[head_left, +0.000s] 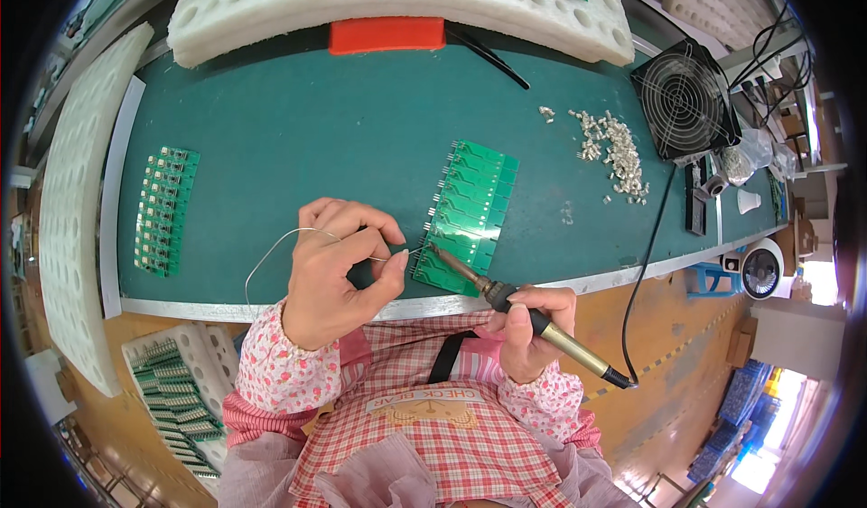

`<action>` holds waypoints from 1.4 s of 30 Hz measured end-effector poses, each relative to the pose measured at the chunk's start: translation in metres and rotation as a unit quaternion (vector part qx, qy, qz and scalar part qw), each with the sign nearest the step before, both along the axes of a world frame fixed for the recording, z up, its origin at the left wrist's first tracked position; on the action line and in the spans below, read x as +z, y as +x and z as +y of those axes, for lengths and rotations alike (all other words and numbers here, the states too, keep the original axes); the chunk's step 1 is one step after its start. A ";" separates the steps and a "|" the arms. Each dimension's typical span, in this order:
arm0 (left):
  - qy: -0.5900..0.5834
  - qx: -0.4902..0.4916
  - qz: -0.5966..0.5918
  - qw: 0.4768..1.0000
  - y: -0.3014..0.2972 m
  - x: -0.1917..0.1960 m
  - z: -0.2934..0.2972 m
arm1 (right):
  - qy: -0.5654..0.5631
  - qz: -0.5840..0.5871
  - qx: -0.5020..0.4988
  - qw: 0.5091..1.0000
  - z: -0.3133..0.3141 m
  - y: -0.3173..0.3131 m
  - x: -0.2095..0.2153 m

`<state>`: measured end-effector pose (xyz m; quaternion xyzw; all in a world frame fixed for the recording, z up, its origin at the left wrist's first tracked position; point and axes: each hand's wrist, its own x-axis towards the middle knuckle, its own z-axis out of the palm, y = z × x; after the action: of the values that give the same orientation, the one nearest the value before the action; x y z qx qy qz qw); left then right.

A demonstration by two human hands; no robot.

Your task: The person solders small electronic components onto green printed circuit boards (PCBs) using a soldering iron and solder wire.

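My left hand (339, 264) pinches a thin solder wire (262, 260), which loops out to the left behind the fingers. Its tip reaches the lower left edge of a green circuit board panel (470, 205) lying on the bench. My right hand (537, 327) is wrapped round a soldering iron (571, 344) with a black grip and a brass-coloured rear. The iron's tip points up and left at the same edge of the panel, close to the end of the wire. Whether tip and wire touch is too small to tell. Metal pins line the panel's left edge.
A populated board panel (167, 210) lies at the left. Small metal parts (619, 156) are heaped at the right, near a black fan (685, 100). White foam trays (397, 2), a red block (386, 36) and black tweezers (492, 56) stand or lie along the back. The iron's cable (652, 255) crosses the front edge.
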<state>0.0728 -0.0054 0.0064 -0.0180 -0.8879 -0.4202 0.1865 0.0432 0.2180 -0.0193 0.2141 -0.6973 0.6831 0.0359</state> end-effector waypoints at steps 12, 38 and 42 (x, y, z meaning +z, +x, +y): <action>-0.010 0.000 -0.014 1.000 0.000 -0.001 0.001 | 0.075 0.057 0.006 0.996 0.003 -0.002 0.002; -0.016 0.007 0.011 1.000 -0.003 -0.002 0.003 | 0.048 0.094 0.007 0.994 0.000 -0.014 0.001; -0.019 0.001 0.001 1.000 -0.002 -0.002 0.002 | 0.038 0.102 0.019 0.994 0.000 -0.017 0.001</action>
<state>0.0708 -0.0032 0.0042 -0.0214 -0.8958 -0.4027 0.1869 0.0263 0.2178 -0.0180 0.2975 -0.7114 0.6309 0.0855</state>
